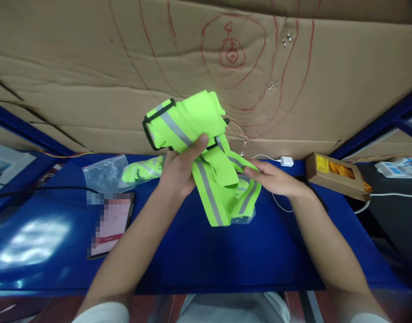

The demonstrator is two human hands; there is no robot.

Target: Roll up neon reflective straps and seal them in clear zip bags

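Note:
A neon-yellow reflective strap with grey stripes and black buckles is partly folded into a bundle above the blue table. My left hand grips the bundle from below, thumb pressed across its front. From there a loose loop of the strap hangs down and curves to the right. My right hand pinches that loop at its upper right side, between thumb and fingers. Behind the loop, a clear plastic bag with similar yellow material shows in part.
On the blue table, a bagged neon strap and a tablet lie to the left. A white charger, a cardboard box and a white power strip are on the right. A cardboard wall with red markings stands behind.

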